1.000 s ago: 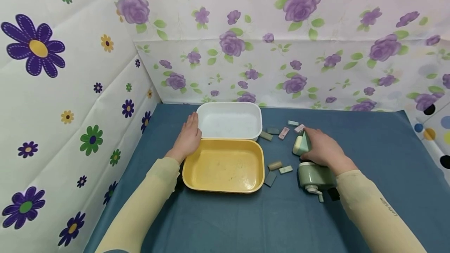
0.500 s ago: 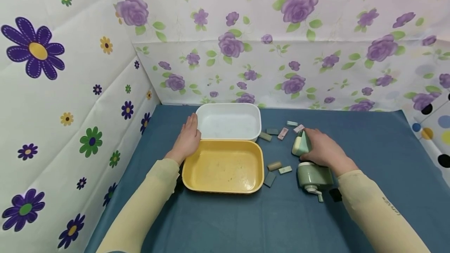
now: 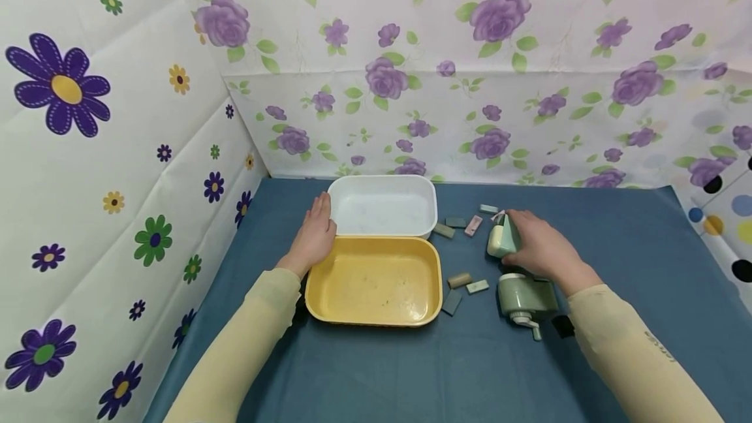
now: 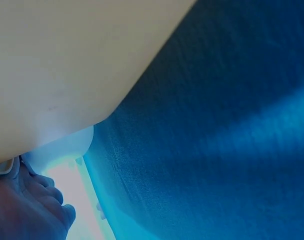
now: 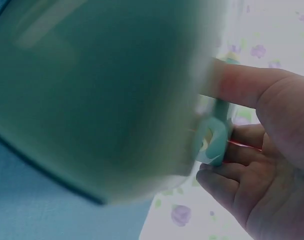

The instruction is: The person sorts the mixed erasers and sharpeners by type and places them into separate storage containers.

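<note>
My right hand (image 3: pixel 543 247) holds a small pale green and cream object (image 3: pixel 502 239) between thumb and fingers; its kind is not clear. In the right wrist view the hand (image 5: pixel 262 145) grips a teal part with a hole (image 5: pixel 212 140). A large, blurred green body (image 5: pixel 92 100) fills the foreground there. Just in front of this hand stands a sage-green crank pencil sharpener (image 3: pixel 525 294). My left hand (image 3: pixel 311 234) rests with extended fingers against the left side of the white tray (image 3: pixel 382 178) and the yellow tray (image 3: pixel 376 322).
Several small erasers lie right of the trays, among them a pink one (image 3: pixel 473 225), a white one (image 3: pixel 489 208), a brown one (image 3: pixel 459 280) and a dark one (image 3: pixel 452 302). A blue cloth (image 3: pixel 376 377) covers the table. Flowered sheets (image 3: pixel 352 83) stand behind and at left.
The green and cream object has risen slightly in my right hand and now covers more of a pink eraser behind it. My left hand and the trays stay put.
</note>
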`<state>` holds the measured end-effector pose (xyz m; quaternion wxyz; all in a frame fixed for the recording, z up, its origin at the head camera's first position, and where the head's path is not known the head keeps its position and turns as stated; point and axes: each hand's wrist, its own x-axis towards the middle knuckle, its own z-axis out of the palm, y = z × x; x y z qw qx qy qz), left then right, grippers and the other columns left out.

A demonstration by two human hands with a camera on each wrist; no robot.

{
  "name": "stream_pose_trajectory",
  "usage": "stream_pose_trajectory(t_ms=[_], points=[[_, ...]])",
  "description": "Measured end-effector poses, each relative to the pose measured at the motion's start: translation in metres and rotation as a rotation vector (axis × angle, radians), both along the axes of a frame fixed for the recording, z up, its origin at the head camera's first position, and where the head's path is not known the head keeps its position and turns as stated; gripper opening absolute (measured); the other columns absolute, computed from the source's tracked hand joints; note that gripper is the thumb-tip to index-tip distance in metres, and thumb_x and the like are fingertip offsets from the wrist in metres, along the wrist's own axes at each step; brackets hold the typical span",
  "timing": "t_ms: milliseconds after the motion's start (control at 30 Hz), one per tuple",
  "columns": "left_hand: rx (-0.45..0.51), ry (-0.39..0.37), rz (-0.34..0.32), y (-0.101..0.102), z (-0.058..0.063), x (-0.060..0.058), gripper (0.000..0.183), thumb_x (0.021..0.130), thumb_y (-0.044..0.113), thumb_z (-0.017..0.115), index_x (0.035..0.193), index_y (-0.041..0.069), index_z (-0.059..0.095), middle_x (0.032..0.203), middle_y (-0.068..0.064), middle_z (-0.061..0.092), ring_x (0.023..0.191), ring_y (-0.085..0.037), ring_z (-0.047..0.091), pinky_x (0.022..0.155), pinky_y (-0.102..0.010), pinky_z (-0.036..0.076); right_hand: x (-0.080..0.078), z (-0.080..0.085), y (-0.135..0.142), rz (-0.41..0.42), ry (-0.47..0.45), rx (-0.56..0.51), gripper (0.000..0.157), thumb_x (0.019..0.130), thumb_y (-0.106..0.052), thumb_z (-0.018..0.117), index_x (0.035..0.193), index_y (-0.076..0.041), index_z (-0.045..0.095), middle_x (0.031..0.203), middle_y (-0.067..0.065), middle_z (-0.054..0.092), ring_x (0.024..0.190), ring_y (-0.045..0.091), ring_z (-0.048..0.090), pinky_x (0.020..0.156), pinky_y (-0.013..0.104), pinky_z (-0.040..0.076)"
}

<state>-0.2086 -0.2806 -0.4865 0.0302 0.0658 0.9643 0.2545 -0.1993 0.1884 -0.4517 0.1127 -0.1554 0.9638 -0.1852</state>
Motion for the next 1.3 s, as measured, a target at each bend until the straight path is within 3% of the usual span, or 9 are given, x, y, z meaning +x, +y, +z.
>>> stream_pose_trajectory(t_ms=[167, 467, 700, 767, 933, 1000, 1100, 1300], points=[[0.008, 0.007, 0.001, 0.001, 0.003, 0.000, 0.063, 0.115, 0.017, 0.027, 0.169, -0.005, 0.004, 0.178, -0.022, 0.003, 0.164, -0.038, 0.002, 0.133, -0.056, 0.006, -0.002, 0.007, -0.006, 0.004, 0.025, -0.008, 0.102, 0.086, -0.018, 0.091, 0.164, 0.007, 0.031, 0.162, 0.037, 0.035, 0.143, 0.058, 0.041, 0.105, 0.073, 0.045], [0.004, 0.011, 0.003, 0.001, 0.005, -0.002, 0.062, 0.115, 0.016, 0.027, 0.169, -0.006, 0.003, 0.178, -0.023, 0.004, 0.164, -0.039, 0.003, 0.133, -0.056, 0.006, -0.004, 0.024, -0.024, 0.002, 0.076, -0.041, 0.101, 0.086, -0.010, 0.090, 0.165, 0.006, 0.030, 0.166, 0.032, 0.033, 0.157, 0.054, 0.018, 0.116, 0.074, 0.034], [0.009, -0.011, -0.002, 0.001, 0.006, -0.005, 0.062, 0.116, 0.017, 0.026, 0.170, -0.003, 0.001, 0.178, -0.020, 0.001, 0.165, -0.036, 0.000, 0.133, -0.055, 0.004, -0.010, 0.033, -0.043, -0.004, 0.118, -0.055, 0.105, 0.084, -0.012, 0.092, 0.167, 0.002, 0.029, 0.167, 0.029, 0.033, 0.158, 0.052, 0.020, 0.110, 0.073, 0.041], [0.010, -0.007, 0.002, 0.001, 0.007, -0.006, 0.062, 0.116, 0.017, 0.026, 0.170, -0.003, 0.001, 0.179, -0.019, 0.001, 0.165, -0.036, 0.000, 0.133, -0.054, 0.005, -0.013, 0.036, -0.050, -0.002, 0.134, -0.064, 0.106, 0.085, -0.013, 0.092, 0.168, 0.001, 0.028, 0.167, 0.028, 0.033, 0.154, 0.051, 0.029, 0.106, 0.071, 0.046], [0.005, 0.004, 0.013, 0.001, 0.007, -0.006, 0.062, 0.116, 0.018, 0.025, 0.170, -0.003, 0.003, 0.178, -0.020, 0.003, 0.165, -0.036, 0.002, 0.133, -0.054, 0.005, -0.017, 0.043, -0.068, 0.023, 0.178, -0.097, 0.105, 0.085, -0.011, 0.092, 0.168, 0.000, 0.028, 0.168, 0.025, 0.033, 0.155, 0.048, 0.029, 0.110, 0.069, 0.045], [0.004, 0.001, 0.009, 0.000, 0.005, -0.004, 0.062, 0.116, 0.018, 0.025, 0.170, -0.003, 0.003, 0.178, -0.020, 0.003, 0.165, -0.037, 0.002, 0.133, -0.053, 0.005, -0.017, 0.045, -0.075, 0.030, 0.184, -0.103, 0.106, 0.085, -0.011, 0.092, 0.168, -0.001, 0.028, 0.169, 0.024, 0.033, 0.160, 0.047, 0.020, 0.114, 0.069, 0.042], [0.010, -0.007, 0.006, 0.000, 0.003, -0.002, 0.062, 0.116, 0.019, 0.025, 0.170, -0.003, 0.003, 0.178, -0.020, 0.003, 0.165, -0.036, 0.001, 0.133, -0.053, 0.005, -0.017, 0.048, -0.086, 0.045, 0.195, -0.112, 0.106, 0.085, -0.011, 0.092, 0.169, -0.002, 0.028, 0.169, 0.023, 0.034, 0.161, 0.045, 0.019, 0.116, 0.067, 0.042], [0.014, -0.016, 0.005, 0.001, 0.001, 0.001, 0.062, 0.116, 0.018, 0.027, 0.170, -0.002, 0.003, 0.179, -0.019, 0.002, 0.165, -0.035, 0.001, 0.133, -0.053, 0.004, -0.018, 0.058, -0.116, 0.087, 0.214, -0.126, 0.104, 0.087, -0.011, 0.090, 0.169, -0.003, 0.028, 0.169, 0.020, 0.035, 0.158, 0.043, 0.027, 0.113, 0.062, 0.048]])
